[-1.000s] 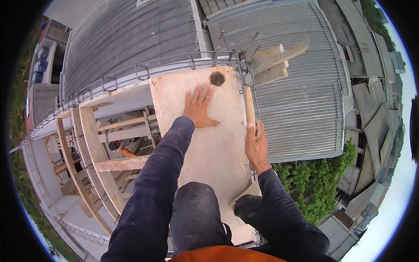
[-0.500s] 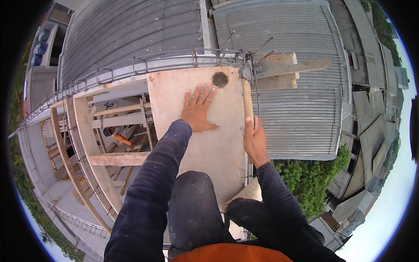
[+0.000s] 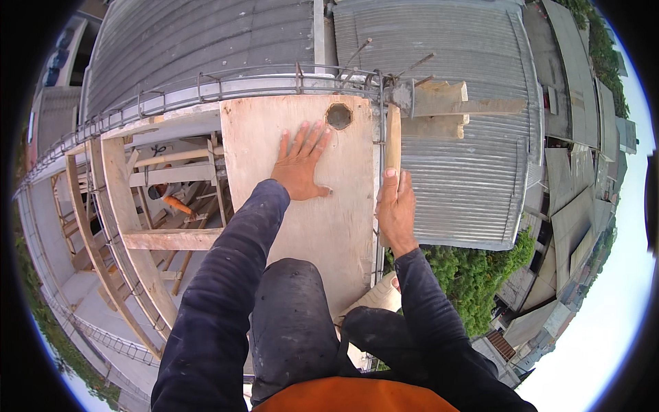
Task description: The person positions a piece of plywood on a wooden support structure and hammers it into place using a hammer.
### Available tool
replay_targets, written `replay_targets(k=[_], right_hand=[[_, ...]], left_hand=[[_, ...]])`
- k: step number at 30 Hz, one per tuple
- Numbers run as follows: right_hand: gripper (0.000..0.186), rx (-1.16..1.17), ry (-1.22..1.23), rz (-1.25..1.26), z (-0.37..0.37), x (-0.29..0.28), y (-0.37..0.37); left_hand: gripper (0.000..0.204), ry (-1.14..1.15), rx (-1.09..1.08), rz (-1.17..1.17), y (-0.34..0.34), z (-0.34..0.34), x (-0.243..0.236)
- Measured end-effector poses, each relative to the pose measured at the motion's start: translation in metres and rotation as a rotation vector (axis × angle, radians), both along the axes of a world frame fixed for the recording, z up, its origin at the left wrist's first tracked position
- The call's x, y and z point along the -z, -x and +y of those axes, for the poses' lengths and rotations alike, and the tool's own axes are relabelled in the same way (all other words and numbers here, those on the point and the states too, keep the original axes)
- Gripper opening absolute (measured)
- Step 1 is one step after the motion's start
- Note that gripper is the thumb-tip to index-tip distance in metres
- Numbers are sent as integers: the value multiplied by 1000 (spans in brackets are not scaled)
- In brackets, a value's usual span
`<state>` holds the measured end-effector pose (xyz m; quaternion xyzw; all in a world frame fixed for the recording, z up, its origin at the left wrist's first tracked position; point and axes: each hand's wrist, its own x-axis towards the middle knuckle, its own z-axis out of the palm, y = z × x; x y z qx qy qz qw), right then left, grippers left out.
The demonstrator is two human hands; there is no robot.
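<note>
My left hand lies flat on a pale plywood sheet, fingers spread, just left of a round hole cut near the sheet's far edge. Along the right edge of the sheet, my right hand is wrapped round the wooden handle of a hammer. Its grey metal head is at the far end, close to the corner of the rebar. My knees are at the near part of the sheet.
Steel rebar runs along the far edge, with bars sticking up near the corner. On the left, timber framing surrounds an opening; a person in orange is below. Boards project over a corrugated roof. Trees stand lower right.
The hammer in my right hand has come away from the sheet's edge and shows more fully. My left hand stays flat on the plywood. The whole view has shifted slightly.
</note>
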<state>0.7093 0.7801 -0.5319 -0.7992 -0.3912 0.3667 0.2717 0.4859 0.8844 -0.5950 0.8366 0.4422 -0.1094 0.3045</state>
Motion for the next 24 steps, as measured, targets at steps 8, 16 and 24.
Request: replay_targets(k=[8, 16, 24], right_hand=[[56, -72, 235, -81, -10, 28, -1], [67, -42, 232, -66, -5, 18, 7], [61, 104, 195, 118, -14, 40, 17]], left_hand=[[141, 14, 9, -26, -6, 2, -5], [141, -28, -3, -32, -3, 1, -1], [141, 20, -19, -14, -1, 1, -3]])
